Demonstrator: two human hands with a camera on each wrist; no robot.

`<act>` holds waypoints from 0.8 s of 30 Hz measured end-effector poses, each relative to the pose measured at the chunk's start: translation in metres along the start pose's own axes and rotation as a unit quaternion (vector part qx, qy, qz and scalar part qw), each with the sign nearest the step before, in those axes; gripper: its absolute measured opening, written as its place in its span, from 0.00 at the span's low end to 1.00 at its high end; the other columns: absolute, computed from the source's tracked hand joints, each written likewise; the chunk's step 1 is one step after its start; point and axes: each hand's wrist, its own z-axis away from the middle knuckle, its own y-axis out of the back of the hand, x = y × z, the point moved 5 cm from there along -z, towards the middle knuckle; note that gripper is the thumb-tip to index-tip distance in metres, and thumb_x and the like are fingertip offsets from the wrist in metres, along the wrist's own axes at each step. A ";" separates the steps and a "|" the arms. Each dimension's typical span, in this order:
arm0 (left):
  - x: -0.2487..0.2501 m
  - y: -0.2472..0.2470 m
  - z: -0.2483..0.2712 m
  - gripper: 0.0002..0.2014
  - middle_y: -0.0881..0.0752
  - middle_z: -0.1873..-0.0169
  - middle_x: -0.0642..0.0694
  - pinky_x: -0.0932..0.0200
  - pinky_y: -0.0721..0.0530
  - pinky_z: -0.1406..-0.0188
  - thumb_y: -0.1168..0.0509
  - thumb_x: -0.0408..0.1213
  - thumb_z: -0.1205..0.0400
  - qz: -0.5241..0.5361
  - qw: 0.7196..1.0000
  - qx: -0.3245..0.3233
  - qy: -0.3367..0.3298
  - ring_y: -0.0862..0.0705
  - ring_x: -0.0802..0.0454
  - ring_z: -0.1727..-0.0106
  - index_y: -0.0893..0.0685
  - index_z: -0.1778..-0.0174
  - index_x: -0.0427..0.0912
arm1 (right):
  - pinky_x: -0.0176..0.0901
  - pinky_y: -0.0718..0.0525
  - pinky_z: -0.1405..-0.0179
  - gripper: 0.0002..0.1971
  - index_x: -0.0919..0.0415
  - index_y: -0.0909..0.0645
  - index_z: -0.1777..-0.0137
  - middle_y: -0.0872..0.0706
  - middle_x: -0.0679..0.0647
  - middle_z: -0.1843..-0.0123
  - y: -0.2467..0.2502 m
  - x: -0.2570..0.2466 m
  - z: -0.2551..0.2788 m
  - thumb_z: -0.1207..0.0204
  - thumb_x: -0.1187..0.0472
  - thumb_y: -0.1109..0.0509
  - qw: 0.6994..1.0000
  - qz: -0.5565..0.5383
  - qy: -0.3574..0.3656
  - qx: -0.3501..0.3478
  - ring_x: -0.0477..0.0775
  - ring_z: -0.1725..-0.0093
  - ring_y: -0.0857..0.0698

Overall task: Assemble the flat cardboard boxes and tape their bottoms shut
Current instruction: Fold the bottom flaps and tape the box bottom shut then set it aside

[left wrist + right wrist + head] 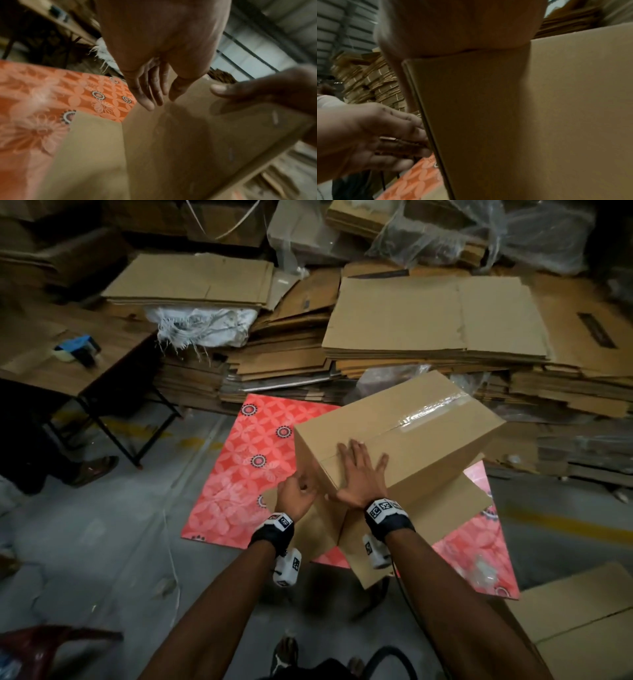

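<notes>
An assembled cardboard box (411, 433) lies tilted on a red patterned mat (236, 474). Its bottom faces up, and clear tape (431, 410) runs along the seam. My right hand (359, 470) lies flat on that taped face near the seam's near end, fingers spread. My left hand (296, 494) touches the box's near left side with straight fingers. In the left wrist view, the left hand (154, 86) reaches onto the brown panel (171, 148). The right wrist view shows my right palm (462, 27) on the box (539, 121) and the left hand (376, 135) at its edge. Open flaps (428, 525) hang below.
A tape dispenser (77, 350) sits on a wooden table (113, 364) at the left. Stacks of flat cardboard (435, 320) fill the back. Another box (575, 618) stands at lower right. Someone's shoe (94, 470) is under the table, and a red chair (51, 645) is at lower left.
</notes>
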 end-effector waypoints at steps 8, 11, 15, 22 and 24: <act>0.018 -0.012 0.003 0.22 0.07 0.51 0.39 0.49 0.13 0.48 0.38 0.47 0.23 -0.079 0.986 0.065 -0.131 0.10 0.37 0.52 0.12 0.38 0.42 | 0.90 0.58 0.22 0.62 0.51 0.59 0.08 0.59 0.56 0.07 -0.001 -0.003 -0.001 0.35 0.37 0.25 1.000 0.017 0.003 -0.007 0.59 0.09 0.57; 0.020 -0.013 0.002 0.22 0.08 0.52 0.36 0.47 0.12 0.53 0.39 0.45 0.22 -0.090 0.978 0.080 -0.172 0.10 0.35 0.57 0.12 0.38 0.38 | 0.90 0.58 0.22 0.62 0.51 0.59 0.09 0.59 0.56 0.07 -0.001 -0.004 -0.003 0.36 0.37 0.25 1.000 0.016 0.004 -0.010 0.60 0.09 0.57; 0.019 -0.010 -0.002 0.17 0.08 0.49 0.32 0.50 0.13 0.53 0.28 0.32 0.21 -0.104 0.964 0.072 -0.233 0.09 0.36 0.54 0.12 0.37 0.31 | 0.90 0.57 0.22 0.62 0.52 0.57 0.09 0.57 0.57 0.07 -0.001 -0.004 -0.004 0.37 0.37 0.24 1.000 0.018 0.003 -0.009 0.61 0.09 0.55; 0.021 -0.014 -0.008 0.20 0.08 0.53 0.30 0.49 0.10 0.62 0.40 0.40 0.15 -0.144 0.937 0.098 -0.304 0.09 0.35 0.59 0.11 0.41 0.27 | 0.90 0.57 0.22 0.61 0.52 0.57 0.09 0.60 0.53 0.07 -0.001 -0.005 -0.006 0.35 0.38 0.25 0.999 0.026 0.004 -0.024 0.61 0.09 0.57; 0.015 -0.019 -0.009 0.21 0.09 0.51 0.29 0.47 0.10 0.58 0.41 0.41 0.14 -0.123 0.945 0.101 -0.285 0.09 0.34 0.57 0.12 0.38 0.27 | 0.91 0.56 0.23 0.61 0.52 0.58 0.08 0.59 0.52 0.07 -0.002 -0.005 -0.007 0.35 0.38 0.25 0.999 0.031 0.006 -0.027 0.61 0.09 0.57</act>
